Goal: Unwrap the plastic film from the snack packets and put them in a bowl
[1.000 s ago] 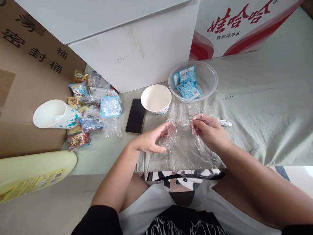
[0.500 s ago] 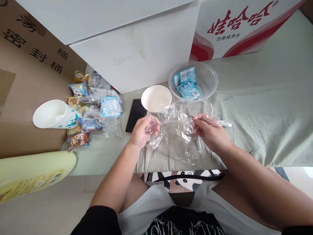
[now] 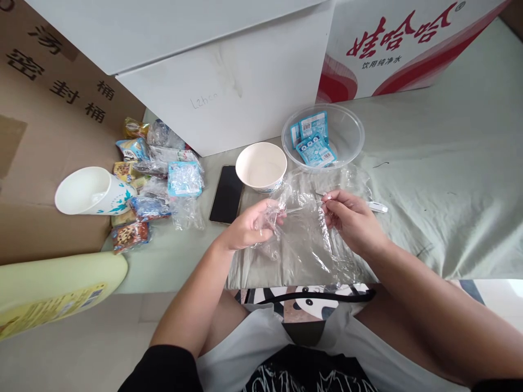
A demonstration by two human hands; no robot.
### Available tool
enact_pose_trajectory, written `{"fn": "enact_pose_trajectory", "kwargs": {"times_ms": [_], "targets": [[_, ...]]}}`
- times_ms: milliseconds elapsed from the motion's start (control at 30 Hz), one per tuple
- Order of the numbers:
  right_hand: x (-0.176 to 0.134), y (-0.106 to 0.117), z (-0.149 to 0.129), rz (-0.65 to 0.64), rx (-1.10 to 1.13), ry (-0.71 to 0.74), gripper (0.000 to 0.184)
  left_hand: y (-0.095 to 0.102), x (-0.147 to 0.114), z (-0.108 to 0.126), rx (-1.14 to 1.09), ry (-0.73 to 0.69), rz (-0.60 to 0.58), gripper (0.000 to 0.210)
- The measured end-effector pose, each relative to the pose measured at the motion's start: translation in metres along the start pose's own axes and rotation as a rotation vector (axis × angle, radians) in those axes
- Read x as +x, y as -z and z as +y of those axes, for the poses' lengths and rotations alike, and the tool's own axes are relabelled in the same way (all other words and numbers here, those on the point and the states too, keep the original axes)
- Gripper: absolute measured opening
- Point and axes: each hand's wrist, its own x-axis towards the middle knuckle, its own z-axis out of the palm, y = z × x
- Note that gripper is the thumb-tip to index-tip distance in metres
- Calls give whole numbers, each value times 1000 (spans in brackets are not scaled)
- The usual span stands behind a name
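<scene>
A thin, crumpled sheet of clear plastic film [image 3: 304,239] stretches between my hands over the cloth. My left hand [image 3: 251,224] has its fingers curled in the film, with the thumb held lower and partly apart. My right hand [image 3: 351,218] pinches the film between thumb and forefinger. Behind the right hand, the white handle of a utility knife [image 3: 378,207] sticks out to the right and a thin dark blade tip to the left; whether the hand grips it is hidden. A white paper bowl [image 3: 261,165] stands just beyond the film.
Blue packets [image 3: 314,147] lie in a clear plastic bowl [image 3: 354,144] at the back. A phone [image 3: 226,195] lies left of the paper bowl. Wrapped snacks [image 3: 151,206] and a tipped paper cup [image 3: 87,190] are farther left. Large boxes [image 3: 245,103] stand behind.
My left hand has moved right, closer to my right hand, and its thumb has swung downward. The film has shifted and hangs lower toward the front edge. My right hand has barely moved.
</scene>
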Motion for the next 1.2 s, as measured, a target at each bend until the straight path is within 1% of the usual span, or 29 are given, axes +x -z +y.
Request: {"fn": "enact_pose_trajectory", "kwargs": {"times_ms": [133, 267, 367, 433, 533, 600, 700, 800, 867, 1000, 1200], "targets": [[0, 1, 1, -11, -34, 25, 20, -2, 2, 1, 14, 7, 31, 45], [-1, 1, -1, -22, -77, 39, 22, -6, 4, 4, -53, -19, 116, 40], [-2, 0, -1, -67, -106, 10, 24, -9, 5, 7, -141, -59, 185, 44], [-3, 0, -1, -95, -126, 1, 24, -9, 5, 10, -181, -93, 209, 47], [-3, -1, 0, -101, -141, 8, 24, -7, 4, 11, -188, -134, 203, 50], [-3, -1, 1, -99, -147, 15, 23, -5, 2, 10, -121, -155, 186, 50], [-2, -1, 1, -108, -167, 23, 22, -2, 0, 9, 18, -160, 102, 50], [-3, -1, 1, -112, -203, 37, 21, -4, -1, 10, 114, -144, 20, 44], [-3, -1, 1, -109, -215, 47, 21, -6, -2, 11, 125, -136, 45, 42], [-3, 0, 1, -121, -229, 68, 20, -9, -2, 10, -7, -94, 177, 46], [-4, 1, 1, -118, -262, 81, 20, -10, -1, 8, -76, -75, 182, 45]]}}
